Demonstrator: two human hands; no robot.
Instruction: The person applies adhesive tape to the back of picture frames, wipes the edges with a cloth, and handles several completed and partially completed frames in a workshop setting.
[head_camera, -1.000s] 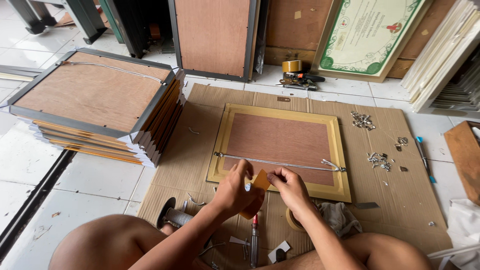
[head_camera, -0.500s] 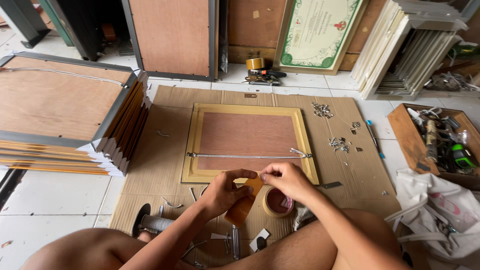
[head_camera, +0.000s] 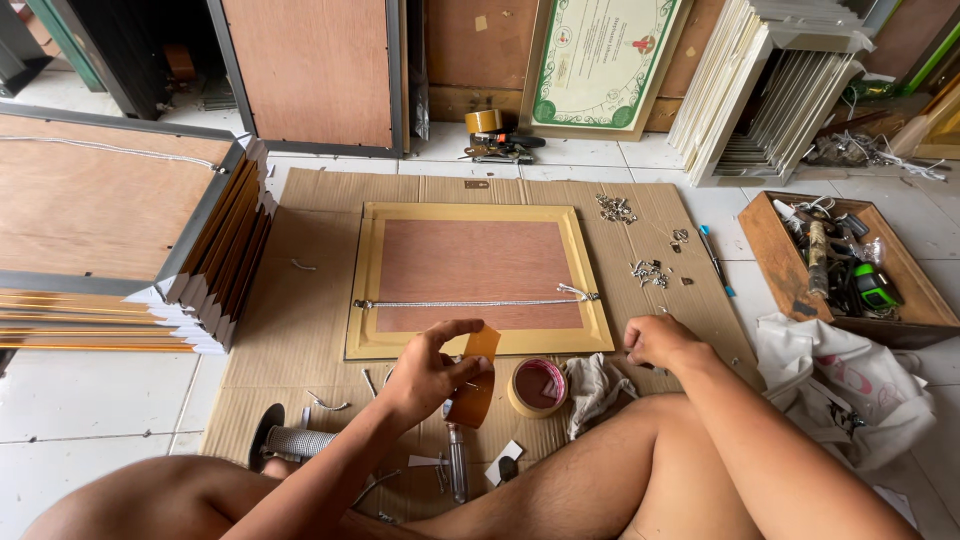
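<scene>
Strip of brown tape (head_camera: 480, 385) up in the left hand (head_camera: 428, 372), near edge of the gold frame (head_camera: 478, 281).
Grip pinched on the strip; right hand (head_camera: 660, 341) loosely curled, empty, resting on the cardboard mat (head_camera: 300, 300). Hanging cord (head_camera: 470, 303) already strung across the backing; strip not yet stuck down. Tape roll (head_camera: 537, 388) just right.

A stack of frames (head_camera: 110, 250) fills the floor's left edge. A wooden box of tools (head_camera: 845, 265) sits at the right edge (a green gadget inside), white cloth (head_camera: 850, 375) just before it. A bordered certificate (head_camera: 600, 65) leans along the far edge.
</scene>
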